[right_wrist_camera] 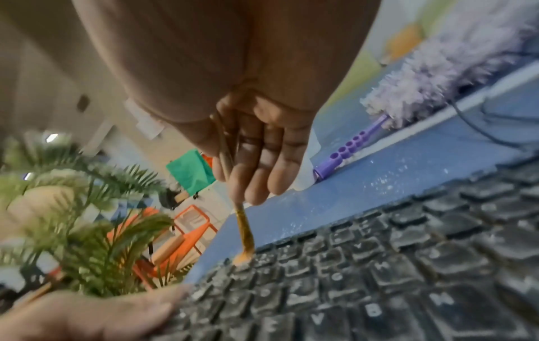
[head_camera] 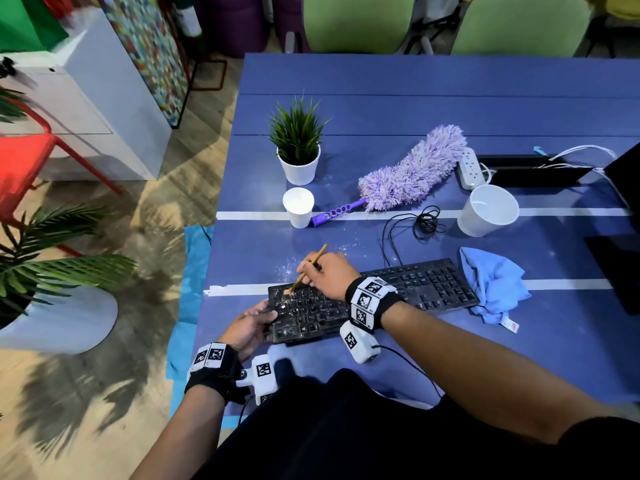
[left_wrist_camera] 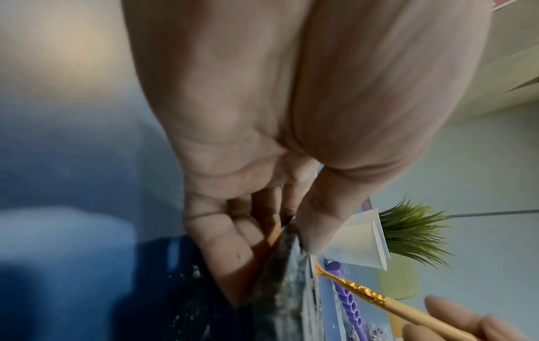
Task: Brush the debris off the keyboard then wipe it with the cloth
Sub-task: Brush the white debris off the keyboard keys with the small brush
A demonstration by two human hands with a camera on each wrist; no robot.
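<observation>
A black keyboard point(head_camera: 426, 284) dusted with white debris lies on the blue table point(head_camera: 415, 109), its left end lifted. My left hand point(head_camera: 247, 329) grips that left end, thumb on top, fingers underneath point(left_wrist_camera: 233, 260). My right hand point(head_camera: 327, 273) pinches a thin wooden brush point(head_camera: 313, 263); its orange bristles point(right_wrist_camera: 243, 257) touch the keys at the top left corner of the keyboard point(right_wrist_camera: 379, 276). A crumpled blue cloth point(head_camera: 493, 284) lies against the keyboard's right end. White specks are scattered on the table behind the keyboard.
Behind the keyboard stand a white paper cup point(head_camera: 298, 206), a potted plant point(head_camera: 298, 147), a purple duster point(head_camera: 408, 174) and a second cup point(head_camera: 486, 210). A coiled black cable point(head_camera: 424, 221), a power strip point(head_camera: 471, 168) and dark screens sit at the right. Table edge runs at the left.
</observation>
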